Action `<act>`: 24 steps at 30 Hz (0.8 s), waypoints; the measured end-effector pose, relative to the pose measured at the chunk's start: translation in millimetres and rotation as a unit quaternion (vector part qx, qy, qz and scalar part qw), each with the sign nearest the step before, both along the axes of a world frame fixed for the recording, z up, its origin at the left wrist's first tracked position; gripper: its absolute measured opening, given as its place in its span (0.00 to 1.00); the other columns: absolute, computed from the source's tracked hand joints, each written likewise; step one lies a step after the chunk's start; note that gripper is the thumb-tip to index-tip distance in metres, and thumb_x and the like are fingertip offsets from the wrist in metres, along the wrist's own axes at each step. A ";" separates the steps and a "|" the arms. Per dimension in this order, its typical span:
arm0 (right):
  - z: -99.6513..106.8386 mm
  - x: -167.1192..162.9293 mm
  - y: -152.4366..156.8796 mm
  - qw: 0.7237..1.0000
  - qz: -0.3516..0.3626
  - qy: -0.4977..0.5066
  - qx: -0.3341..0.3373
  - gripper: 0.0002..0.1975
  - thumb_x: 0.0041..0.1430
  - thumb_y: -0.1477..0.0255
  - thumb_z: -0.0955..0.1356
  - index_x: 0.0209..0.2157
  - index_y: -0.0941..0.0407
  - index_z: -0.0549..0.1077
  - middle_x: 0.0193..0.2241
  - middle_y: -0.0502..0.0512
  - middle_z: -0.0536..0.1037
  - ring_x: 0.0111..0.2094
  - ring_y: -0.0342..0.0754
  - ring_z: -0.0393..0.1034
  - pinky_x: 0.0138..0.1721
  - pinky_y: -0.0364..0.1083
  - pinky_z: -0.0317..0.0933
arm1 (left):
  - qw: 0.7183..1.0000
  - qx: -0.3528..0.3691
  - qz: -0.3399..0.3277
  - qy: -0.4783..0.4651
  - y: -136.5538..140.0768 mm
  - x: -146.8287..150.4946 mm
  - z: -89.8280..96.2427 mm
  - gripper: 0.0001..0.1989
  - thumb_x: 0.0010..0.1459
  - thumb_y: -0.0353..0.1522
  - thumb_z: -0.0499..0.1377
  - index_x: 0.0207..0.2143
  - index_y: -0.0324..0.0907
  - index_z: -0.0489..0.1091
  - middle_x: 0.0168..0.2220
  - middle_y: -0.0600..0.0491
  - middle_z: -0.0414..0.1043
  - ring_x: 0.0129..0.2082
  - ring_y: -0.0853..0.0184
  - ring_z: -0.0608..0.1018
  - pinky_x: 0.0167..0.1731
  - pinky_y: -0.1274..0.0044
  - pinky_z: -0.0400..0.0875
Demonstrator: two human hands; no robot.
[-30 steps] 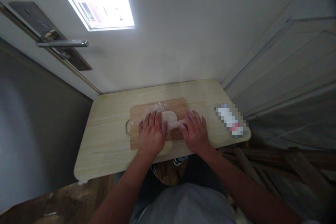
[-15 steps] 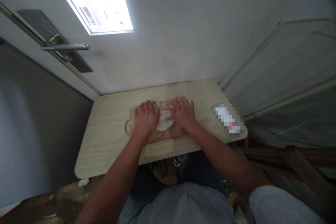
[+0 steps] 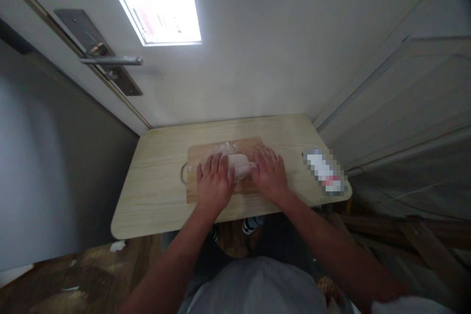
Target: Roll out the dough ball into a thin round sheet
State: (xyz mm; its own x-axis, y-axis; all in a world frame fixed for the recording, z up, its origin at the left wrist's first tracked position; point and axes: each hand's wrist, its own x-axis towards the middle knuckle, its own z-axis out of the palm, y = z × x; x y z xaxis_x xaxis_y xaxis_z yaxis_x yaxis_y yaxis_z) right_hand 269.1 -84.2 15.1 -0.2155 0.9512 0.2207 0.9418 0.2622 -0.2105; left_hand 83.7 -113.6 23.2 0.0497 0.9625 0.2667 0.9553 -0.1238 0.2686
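A lump of pale dough [image 3: 239,166] lies on a wooden cutting board [image 3: 194,194], between my two hands. My left hand [image 3: 215,181] rests at its left end, palm down with the fingers stretched forward and the thumb against the dough. At the opposite end, my right hand [image 3: 270,171] also lies palm down, fingers extended and slightly spread, its thumb touching the dough. The parts of the dough under both palms are hidden. White flour [image 3: 228,147] dusts the board's far side.
The board sits on a light wooden table [image 3: 147,181]. A metal handle [image 3: 183,173] sticks out from the board's left end. A blurred-out white and red item [image 3: 324,171] lies at the table's right. Behind stands a door with a lever handle [image 3: 112,61].
Both hands have drawn back toward me over the board, uncovering more of its far side. The dough looks shorter and more rounded. The camera view has shifted slightly.
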 end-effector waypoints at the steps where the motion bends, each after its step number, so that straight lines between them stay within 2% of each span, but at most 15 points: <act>1: -1.2 3.1 -6.8 1.000 0.004 0.001 0.004 0.25 0.70 0.64 0.56 0.63 0.55 0.64 0.67 0.59 0.61 0.67 0.61 0.48 0.63 0.65 0.45 | 1.000 0.001 0.000 -0.003 -7.8 1.6 -2.4 0.23 0.68 0.41 0.48 0.63 0.48 0.61 0.65 0.46 0.63 0.66 0.51 0.61 0.64 0.52 0.49; 3: -2.4 6.3 -14.1 1.000 0.014 0.003 0.010 0.25 0.70 0.64 0.56 0.64 0.55 0.63 0.66 0.60 0.61 0.67 0.61 0.48 0.63 0.65 0.44 | 1.000 0.006 -0.002 -0.007 -16.7 2.8 -6.7 0.24 0.68 0.41 0.49 0.64 0.49 0.59 0.66 0.46 0.62 0.67 0.51 0.60 0.65 0.52 0.47; 6: -1.8 3.0 -7.8 1.000 0.018 0.002 0.012 0.25 0.69 0.65 0.57 0.64 0.55 0.64 0.66 0.60 0.62 0.67 0.61 0.49 0.64 0.66 0.43 | 1.000 0.006 0.005 -0.009 -12.9 0.1 -8.2 0.25 0.68 0.42 0.48 0.65 0.49 0.58 0.66 0.46 0.62 0.67 0.51 0.60 0.65 0.52 0.47; 15: 6.0 -32.7 60.8 1.000 -0.009 -0.012 -0.008 0.24 0.69 0.63 0.57 0.62 0.53 0.66 0.64 0.58 0.65 0.66 0.63 0.51 0.63 0.68 0.42 | 0.999 -0.012 0.035 0.008 51.7 -22.6 0.3 0.23 0.68 0.42 0.47 0.61 0.44 0.63 0.64 0.42 0.64 0.64 0.49 0.63 0.62 0.49 0.52; 18: 9.0 -40.3 74.5 1.000 -0.012 -0.019 -0.016 0.24 0.68 0.65 0.58 0.62 0.53 0.66 0.64 0.58 0.65 0.66 0.62 0.51 0.62 0.67 0.42 | 0.999 -0.013 0.041 0.012 64.7 -28.5 -1.0 0.22 0.67 0.41 0.48 0.60 0.45 0.64 0.63 0.43 0.64 0.63 0.49 0.64 0.61 0.50 0.54; 21: 8.5 -40.4 74.3 1.000 -0.008 -0.022 -0.015 0.24 0.67 0.66 0.59 0.63 0.53 0.66 0.64 0.59 0.65 0.66 0.62 0.51 0.63 0.67 0.41 | 0.999 -0.012 0.041 0.019 62.3 -28.2 -0.7 0.22 0.67 0.40 0.49 0.60 0.45 0.64 0.63 0.44 0.64 0.63 0.50 0.64 0.61 0.51 0.54; 24: 4.3 -32.2 59.3 1.000 -0.004 -0.017 -0.006 0.24 0.68 0.66 0.58 0.62 0.53 0.66 0.64 0.57 0.65 0.65 0.63 0.51 0.63 0.66 0.41 | 0.999 -0.011 0.032 0.033 44.5 -21.1 2.3 0.22 0.68 0.40 0.48 0.60 0.44 0.64 0.64 0.43 0.64 0.64 0.49 0.63 0.62 0.50 0.53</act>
State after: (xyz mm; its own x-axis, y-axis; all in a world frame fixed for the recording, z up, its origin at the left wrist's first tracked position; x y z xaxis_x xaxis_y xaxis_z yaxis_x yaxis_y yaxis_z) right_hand 236.9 -24.9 19.5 -0.2160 0.9552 0.2022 0.9504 0.2531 -0.1806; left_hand 62.6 -69.1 25.6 0.0047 0.9697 0.2444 0.9768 -0.0568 0.2066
